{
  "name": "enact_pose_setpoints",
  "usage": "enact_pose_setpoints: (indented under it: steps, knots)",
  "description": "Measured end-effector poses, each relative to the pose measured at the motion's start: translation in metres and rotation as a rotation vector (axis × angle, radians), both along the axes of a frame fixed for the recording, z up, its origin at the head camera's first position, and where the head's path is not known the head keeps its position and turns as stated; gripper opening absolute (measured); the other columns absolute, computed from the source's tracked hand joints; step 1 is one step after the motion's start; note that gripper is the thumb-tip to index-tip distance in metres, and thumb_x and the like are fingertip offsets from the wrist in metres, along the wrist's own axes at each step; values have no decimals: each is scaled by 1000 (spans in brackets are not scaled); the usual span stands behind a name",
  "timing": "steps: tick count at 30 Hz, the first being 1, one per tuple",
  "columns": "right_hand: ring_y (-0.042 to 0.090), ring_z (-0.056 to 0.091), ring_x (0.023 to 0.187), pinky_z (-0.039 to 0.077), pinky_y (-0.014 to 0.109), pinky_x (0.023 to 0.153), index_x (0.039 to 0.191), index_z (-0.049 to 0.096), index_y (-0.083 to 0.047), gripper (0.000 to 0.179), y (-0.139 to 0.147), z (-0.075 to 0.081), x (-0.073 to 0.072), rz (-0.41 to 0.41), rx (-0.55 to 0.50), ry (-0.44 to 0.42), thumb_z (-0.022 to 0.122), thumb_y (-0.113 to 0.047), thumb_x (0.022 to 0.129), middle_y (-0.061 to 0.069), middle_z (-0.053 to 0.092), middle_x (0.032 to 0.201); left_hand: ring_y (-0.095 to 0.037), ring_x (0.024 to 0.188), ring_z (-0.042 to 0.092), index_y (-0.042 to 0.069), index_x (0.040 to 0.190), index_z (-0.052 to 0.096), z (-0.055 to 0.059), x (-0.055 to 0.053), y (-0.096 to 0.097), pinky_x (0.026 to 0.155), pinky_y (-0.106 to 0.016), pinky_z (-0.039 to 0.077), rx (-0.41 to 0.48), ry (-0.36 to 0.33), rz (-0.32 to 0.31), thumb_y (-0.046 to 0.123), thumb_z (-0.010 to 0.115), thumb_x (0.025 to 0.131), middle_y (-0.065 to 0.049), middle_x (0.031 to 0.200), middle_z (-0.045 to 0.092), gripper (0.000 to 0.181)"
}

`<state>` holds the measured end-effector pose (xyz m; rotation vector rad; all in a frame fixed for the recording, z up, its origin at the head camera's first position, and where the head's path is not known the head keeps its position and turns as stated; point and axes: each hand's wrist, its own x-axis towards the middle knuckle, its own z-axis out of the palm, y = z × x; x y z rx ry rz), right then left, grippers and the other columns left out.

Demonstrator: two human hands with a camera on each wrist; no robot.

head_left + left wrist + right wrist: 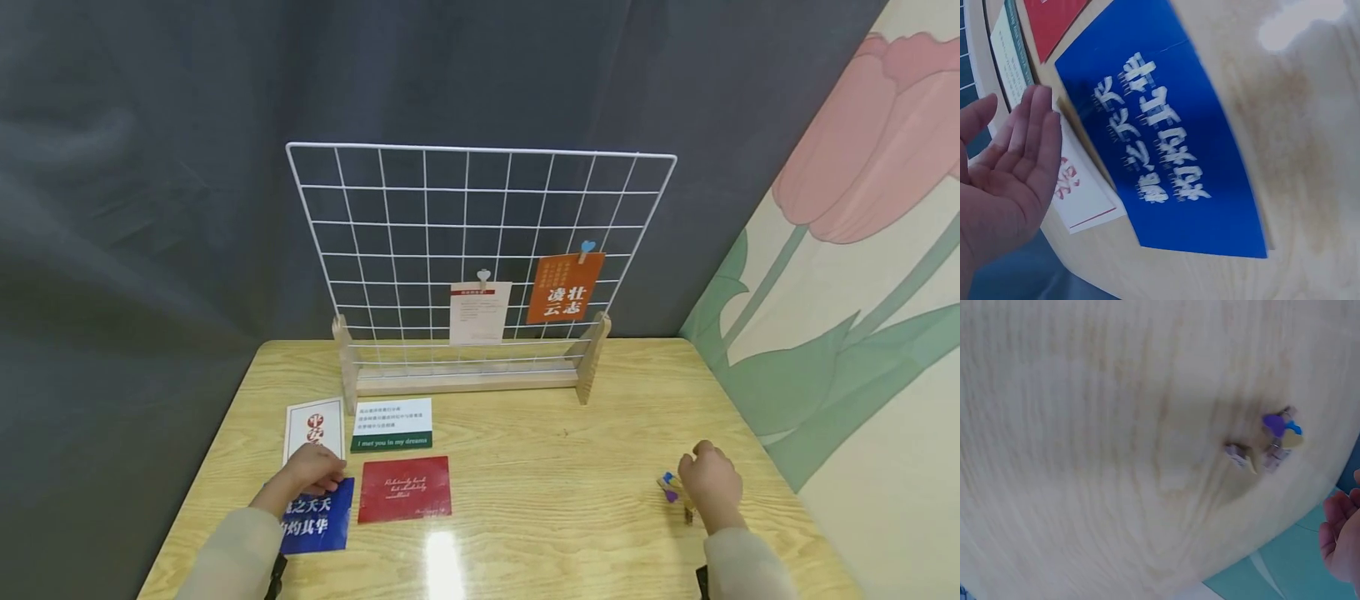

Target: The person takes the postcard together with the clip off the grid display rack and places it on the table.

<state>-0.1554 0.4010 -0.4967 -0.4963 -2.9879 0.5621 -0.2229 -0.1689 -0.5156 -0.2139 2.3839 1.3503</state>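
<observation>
Above the blue card (318, 527) and the white card with red characters (313, 419) is my left hand (311, 471), its fingers extended in the left wrist view and holding nothing. To the right lie a red card (405, 489) and a green-and-white card (392, 423). At the right of the table my right hand (712, 483), fingers loosely bent, hovers by several small wooden clips with heart tops, among them a purple heart clip (1274, 425) and a separate clip (1239, 456). Nothing shows in its fingers, though only part of that hand appears in the right wrist view.
A white wire grid (480, 200) stands in a wooden base (465, 383) at the back. Heart clips hold a pale card (480, 315) and an orange card (564, 287) on it. A dark curtain (450, 75) hangs behind; a tulip-painted wall (862, 250) borders the right.
</observation>
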Motion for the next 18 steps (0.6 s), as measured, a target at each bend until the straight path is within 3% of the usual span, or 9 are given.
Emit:
enact_pose_setpoints:
  steps: [5, 12, 18]
  knots:
    - [46, 49, 78, 41, 51, 59, 102, 43, 17, 35, -1, 13, -10, 22, 10, 70, 34, -12, 85, 33, 49, 93, -24, 65, 60, -10, 83, 59, 12, -11, -3, 59, -38, 48, -41, 96, -2, 8, 55, 77, -11, 71, 61, 19]
    - [42, 51, 75, 40, 50, 59, 99, 47, 14, 30, -3, 32, -26, 58, 52, 213, 36, -11, 86, 29, 52, 89, -28, 72, 58, -10, 88, 56, 36, -27, 1, 52, -34, 43, -69, 212, -30, 9, 56, 79, -15, 81, 59, 21]
    - [40, 51, 75, 40, 49, 57, 97, 47, 11, 26, -5, 54, -41, 65, 55, 313, 38, -10, 85, 27, 53, 89, -27, 78, 54, -11, 95, 56, 55, -41, 10, 66, -39, 43, -61, 281, -59, 11, 57, 80, -18, 89, 57, 28]
